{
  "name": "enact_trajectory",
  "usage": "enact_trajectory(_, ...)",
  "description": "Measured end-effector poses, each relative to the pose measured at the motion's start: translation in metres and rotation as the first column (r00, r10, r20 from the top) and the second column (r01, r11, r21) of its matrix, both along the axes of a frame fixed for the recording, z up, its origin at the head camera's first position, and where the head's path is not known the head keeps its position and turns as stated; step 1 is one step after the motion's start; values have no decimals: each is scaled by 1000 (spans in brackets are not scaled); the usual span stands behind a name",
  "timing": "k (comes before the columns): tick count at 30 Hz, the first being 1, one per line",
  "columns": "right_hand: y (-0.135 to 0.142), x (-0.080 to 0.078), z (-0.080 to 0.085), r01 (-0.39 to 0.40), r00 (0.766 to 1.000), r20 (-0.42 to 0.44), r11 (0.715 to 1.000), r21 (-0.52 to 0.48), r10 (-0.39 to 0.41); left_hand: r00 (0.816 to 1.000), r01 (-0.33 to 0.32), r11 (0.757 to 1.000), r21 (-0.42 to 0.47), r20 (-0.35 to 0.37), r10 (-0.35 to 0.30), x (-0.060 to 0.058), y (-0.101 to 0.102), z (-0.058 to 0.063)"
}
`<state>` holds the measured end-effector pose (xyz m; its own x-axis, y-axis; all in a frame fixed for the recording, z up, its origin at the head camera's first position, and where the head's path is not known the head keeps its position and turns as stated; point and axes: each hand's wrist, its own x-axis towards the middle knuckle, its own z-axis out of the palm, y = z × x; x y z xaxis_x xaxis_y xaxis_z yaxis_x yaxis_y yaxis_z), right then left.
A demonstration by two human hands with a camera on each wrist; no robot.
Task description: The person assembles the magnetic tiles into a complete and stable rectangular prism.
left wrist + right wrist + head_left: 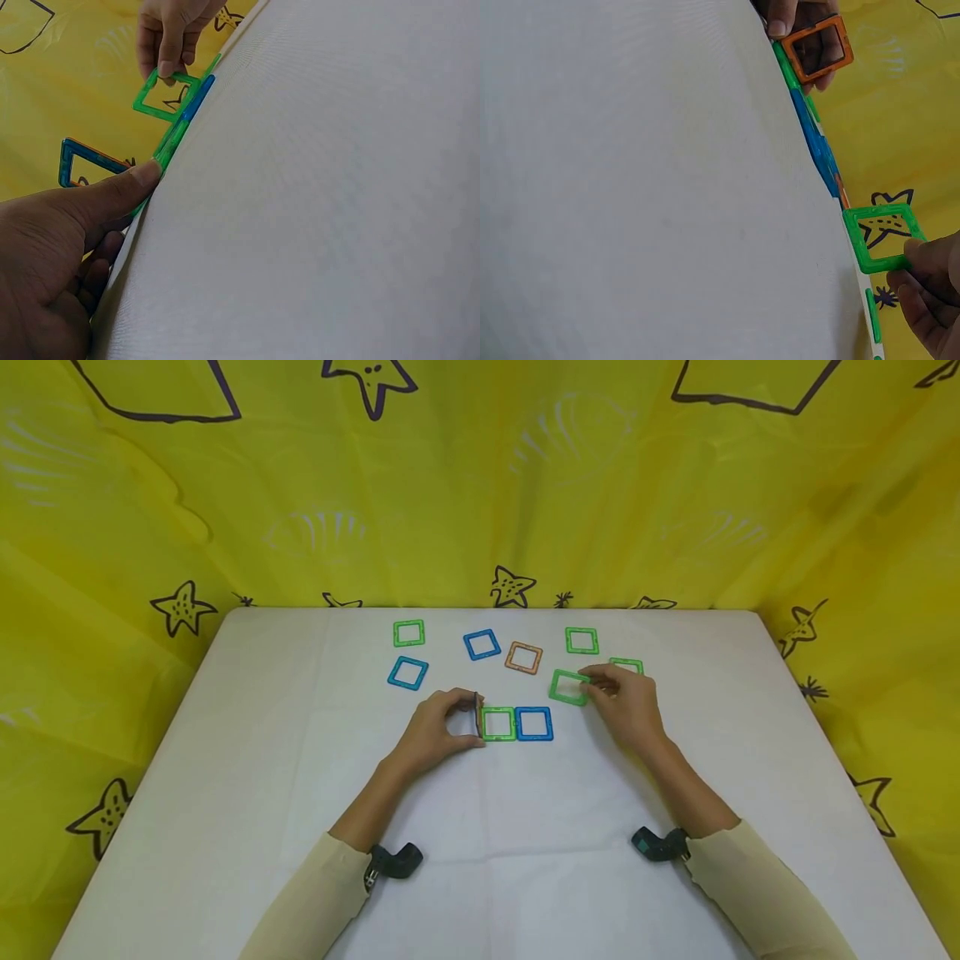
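Observation:
My left hand (435,735) grips an orange square frame tile (817,50) standing upright on edge, with a blue square tile (67,161) against its left face. The upright pair stands at the left edge of a flat green tile (498,740). Flush against that green tile's right side lies a blue tile (535,738). Between thumb and fingers, my right hand (626,706) pinches another green square tile (557,686) by its right side. This one is tilted, up and to the right of the flat pair.
Farther back on the white table (300,777) lie loose tiles: green (408,644), blue (423,675), blue (482,655), orange (523,670) and green (582,651). Another green tile (626,661) is partly hidden by my right hand. A yellow curtain (450,485) hangs behind the table.

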<state>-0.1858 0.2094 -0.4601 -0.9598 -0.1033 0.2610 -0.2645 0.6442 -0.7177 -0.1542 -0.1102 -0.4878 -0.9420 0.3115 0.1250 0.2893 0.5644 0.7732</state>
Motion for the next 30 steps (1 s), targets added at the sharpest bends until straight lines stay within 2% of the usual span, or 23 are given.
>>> enact_trajectory(8,-4,5,-2,-44,992,-122,997,-62,36,1000,-4,1000,-5,0,4,0,0,1)
enact_trajectory(19,-14,12,-3,-119,974,-209,985,-126,91,1000,-1,1000,3,0,1,-1,0,1)
enact_trajectory(30,-22,19,-4,-139,982,-149,976,-169,115,1000,2,1000,16,2,-2,-1,0,0)
